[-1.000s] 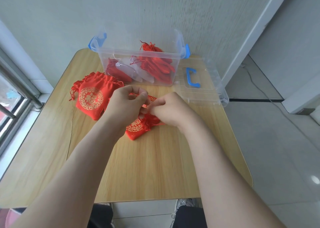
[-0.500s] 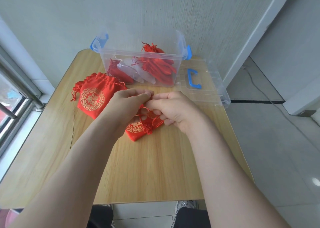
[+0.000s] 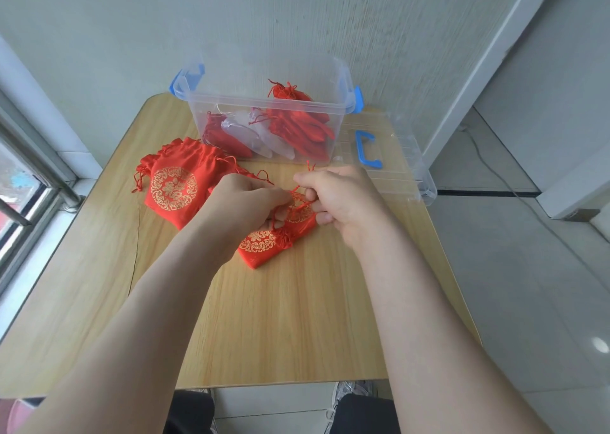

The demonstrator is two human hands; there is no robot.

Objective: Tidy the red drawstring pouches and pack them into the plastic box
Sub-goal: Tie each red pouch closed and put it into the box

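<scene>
1. Head view, the hands: the left hand (image 3: pixel 247 202) and the right hand (image 3: pixel 343 199) are drawn in close together. Each has its fingers curled and pinches the red drawstring (image 3: pixel 302 204) of the small pouch (image 3: pixel 260 245), which lies on the table right under them.
2. To my eye, too sharp a tug could knot the thin cord or slide the light pouch across the wood. The cord could also slip from the fingertips.
3. The bigger pouch (image 3: pixel 175 183) lies just left, and its loose strings could snag on the working hand.
4. The plastic box (image 3: pixel 231 117) stands open at the far edge with red pouches already inside. Its lid (image 3: pixel 396 169) lies beside it near the table's right edge, where a bump might knock it off.
5. The table (image 3: pixel 280 318) is smooth, pale wood-grain. It stands against a plain wall (image 3: pixel 297 21), with a railed window (image 3: pixel 19 183) to the left and a tiled floor (image 3: pixel 528 285) to the right.
</scene>
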